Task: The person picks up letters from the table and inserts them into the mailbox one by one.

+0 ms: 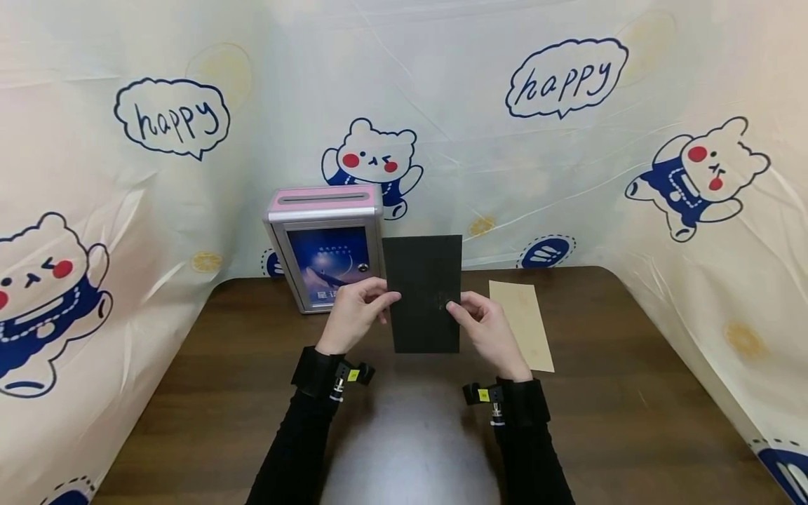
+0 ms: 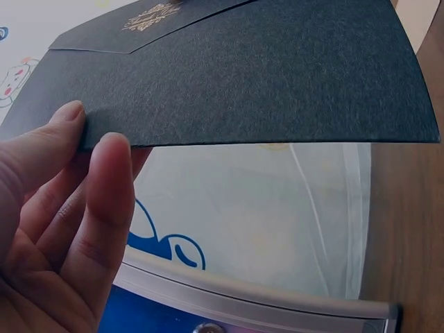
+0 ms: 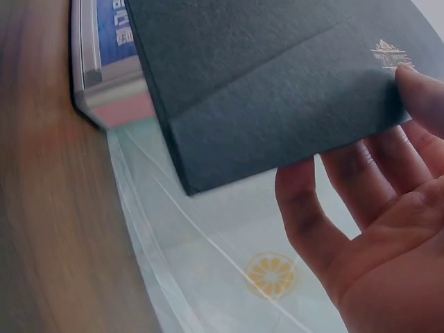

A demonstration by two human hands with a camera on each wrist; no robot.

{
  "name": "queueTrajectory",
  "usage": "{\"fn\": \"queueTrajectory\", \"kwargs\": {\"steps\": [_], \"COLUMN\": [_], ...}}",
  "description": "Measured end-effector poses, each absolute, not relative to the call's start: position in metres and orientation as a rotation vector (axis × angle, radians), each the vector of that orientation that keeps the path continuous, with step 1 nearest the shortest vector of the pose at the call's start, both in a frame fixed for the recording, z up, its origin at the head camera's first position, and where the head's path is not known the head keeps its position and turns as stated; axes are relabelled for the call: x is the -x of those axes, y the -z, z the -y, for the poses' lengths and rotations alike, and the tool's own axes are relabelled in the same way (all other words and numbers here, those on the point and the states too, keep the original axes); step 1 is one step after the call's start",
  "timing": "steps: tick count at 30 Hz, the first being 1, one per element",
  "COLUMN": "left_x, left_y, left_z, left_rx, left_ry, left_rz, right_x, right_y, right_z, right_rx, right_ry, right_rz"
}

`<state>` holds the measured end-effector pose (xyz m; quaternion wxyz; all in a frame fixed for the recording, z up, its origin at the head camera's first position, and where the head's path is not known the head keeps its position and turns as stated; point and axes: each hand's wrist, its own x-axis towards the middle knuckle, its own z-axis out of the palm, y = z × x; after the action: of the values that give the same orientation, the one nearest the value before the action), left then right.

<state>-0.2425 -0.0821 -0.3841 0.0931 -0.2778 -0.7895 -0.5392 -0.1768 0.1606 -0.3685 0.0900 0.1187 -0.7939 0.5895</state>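
A black envelope (image 1: 419, 266) is held upright in front of me by both hands. My left hand (image 1: 355, 313) pinches its left edge between thumb and fingers. On the opposite edge my right hand (image 1: 491, 330) grips it, thumb on the front face and fingers behind. The left wrist view shows a pointed flap folded over the envelope (image 2: 263, 90), bearing a gold emblem (image 2: 151, 19). In the right wrist view, my right thumb (image 3: 416, 90) lies at that emblem, partly covering it.
Behind my left hand stands a silver-framed box (image 1: 325, 203) with a slotted pink top, a blue front panel and a small lock. A beige envelope-sized sheet (image 1: 524, 326) lies on the brown table (image 1: 631, 393), beyond my right hand. A printed curtain (image 1: 473, 84) surrounds the table's back and sides.
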Motion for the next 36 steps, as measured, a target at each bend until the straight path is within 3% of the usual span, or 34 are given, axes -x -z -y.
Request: {"fn": "queueTrajectory", "kwargs": {"steps": [24,31,36], "left_x": [0.247,0.244,0.249], "left_y": [0.38,0.363,0.322], "left_z": [0.095,0.11,0.125], "left_rx": [0.82,0.83,0.904], "left_ry": [1.341,1.308,1.256], "left_rz": [2.367,2.324,2.291], "right_x": [0.176,0.181,0.2], "right_y": [0.366,0.344,0.305], "right_z": [-0.141,-0.131,-0.126], "right_rx": [-0.377,-0.458,-0.6], "right_ry": [-1.531,-1.459,-1.307], "right_rz": [2.347,2.354,2.362]}}
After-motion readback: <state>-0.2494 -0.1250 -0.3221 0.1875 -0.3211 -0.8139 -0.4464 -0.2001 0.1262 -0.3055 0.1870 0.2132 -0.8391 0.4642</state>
